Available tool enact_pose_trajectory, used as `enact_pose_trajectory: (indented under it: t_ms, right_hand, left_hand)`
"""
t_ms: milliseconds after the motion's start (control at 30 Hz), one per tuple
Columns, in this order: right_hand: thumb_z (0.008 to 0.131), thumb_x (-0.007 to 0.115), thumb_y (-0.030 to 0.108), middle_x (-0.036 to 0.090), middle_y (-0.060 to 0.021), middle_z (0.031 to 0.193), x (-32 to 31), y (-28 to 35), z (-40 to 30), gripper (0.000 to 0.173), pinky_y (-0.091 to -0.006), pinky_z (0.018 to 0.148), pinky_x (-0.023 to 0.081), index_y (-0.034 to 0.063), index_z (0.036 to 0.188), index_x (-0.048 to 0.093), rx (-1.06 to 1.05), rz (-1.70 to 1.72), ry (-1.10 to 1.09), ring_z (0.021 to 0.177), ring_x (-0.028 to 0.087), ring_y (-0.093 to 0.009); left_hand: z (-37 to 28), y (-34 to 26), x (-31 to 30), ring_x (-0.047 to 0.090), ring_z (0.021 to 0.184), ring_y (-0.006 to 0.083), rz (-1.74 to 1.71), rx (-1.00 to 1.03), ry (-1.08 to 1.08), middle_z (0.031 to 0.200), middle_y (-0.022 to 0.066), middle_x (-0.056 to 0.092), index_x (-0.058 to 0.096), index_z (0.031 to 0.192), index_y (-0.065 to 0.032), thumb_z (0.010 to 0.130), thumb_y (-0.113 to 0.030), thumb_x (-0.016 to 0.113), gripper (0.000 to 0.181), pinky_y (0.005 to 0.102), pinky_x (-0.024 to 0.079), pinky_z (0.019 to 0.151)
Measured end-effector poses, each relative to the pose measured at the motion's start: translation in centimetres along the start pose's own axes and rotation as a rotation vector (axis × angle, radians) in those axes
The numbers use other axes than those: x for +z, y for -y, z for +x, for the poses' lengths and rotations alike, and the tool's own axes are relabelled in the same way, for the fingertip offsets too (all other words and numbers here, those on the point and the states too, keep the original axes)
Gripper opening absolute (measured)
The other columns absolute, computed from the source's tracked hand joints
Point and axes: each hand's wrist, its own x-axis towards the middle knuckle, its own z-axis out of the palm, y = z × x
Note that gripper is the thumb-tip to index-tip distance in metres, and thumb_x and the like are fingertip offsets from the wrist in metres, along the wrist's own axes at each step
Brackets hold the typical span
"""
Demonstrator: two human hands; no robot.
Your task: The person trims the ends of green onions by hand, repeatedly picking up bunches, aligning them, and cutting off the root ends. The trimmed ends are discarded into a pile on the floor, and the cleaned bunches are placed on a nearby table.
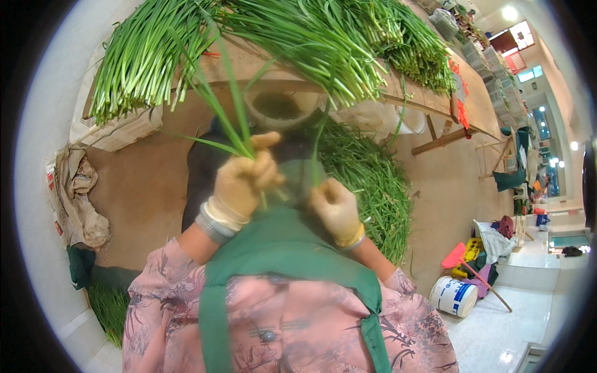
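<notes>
My left hand [245, 179], in a pale thin glove, grips a few long green leaf stalks [228, 126], probably garlic chives, whose blades fan up and away from me. My right hand [335, 207], gloved likewise, pinches a thin green blade [318, 140] that rises from its fingertips and looks blurred. Both hands are above the green apron [289, 238] on my lap, a short gap apart. Beyond them, thick bundles of the same greens [140, 70] lie on a wooden table [280, 85], pale stem ends towards me.
A large heap of loose green leaves [368, 186] covers the floor at my right. A basin of dark water [280, 107] stands under the table edge. White plastic crate [123, 130] and sacking [81, 200] are at left. A white bucket [453, 296] and a red dustpan [453, 255] stand right.
</notes>
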Motion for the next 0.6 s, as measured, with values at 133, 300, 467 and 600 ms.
enact_pose_trajectory:
  t_ms: [133,300,467,600]
  right_hand:
    - [0.091,0.064,0.033,0.073,-0.015,0.088,-7.5,-3.6,1.0,0.027,-0.0424,0.072,0.056,0.0069,0.089,0.07,0.216,-1.075,0.156,0.078,0.071,-0.033]
    - [0.089,0.067,0.044,0.072,-0.0149,0.096,-9.0,2.4,4.2,0.038,-0.0476,0.075,0.056,0.0086,0.105,0.069,0.098,-1.195,0.13,0.085,0.069,-0.038]
    - [0.088,0.069,0.025,0.064,-0.0117,0.084,-5.8,10.1,12.3,0.017,-0.0446,0.064,0.055,0.0098,0.092,0.062,-0.67,-1.142,-0.375,0.075,0.066,-0.032]
    - [0.089,0.068,0.028,0.065,-0.0153,0.09,-6.8,9.3,17.0,0.021,-0.0496,0.072,0.052,0.0082,0.094,0.062,-0.547,-1.149,-0.178,0.084,0.065,-0.038]
  left_hand:
    - [0.5,-1.7,0.2,0.035,0.052,0.0083,-0.029,-0.041,-0.018,0.069,-0.0004,0.042,0.051,0.14,0.0034,0.09,-0.007,0.054,0.052,0.0242,0.032,0.049]
    - [0.1,-0.7,-1.8,0.025,0.044,0.0057,-0.088,-0.228,-0.122,0.06,-0.0048,0.031,0.052,0.138,0.0029,0.106,-0.029,0.051,0.046,0.0225,0.026,0.043]
    - [0.9,-1.7,1.7,0.025,0.047,0.0051,0.096,-0.11,-0.212,0.06,-0.0051,0.029,0.054,0.136,0.0012,0.108,-0.034,0.047,0.046,0.0226,0.025,0.047]
    - [2.0,-2.8,3.7,0.036,0.057,0.0067,0.2,-0.115,-0.302,0.069,-0.004,0.039,0.054,0.136,0.0006,0.108,-0.032,0.048,0.044,0.0232,0.034,0.055]
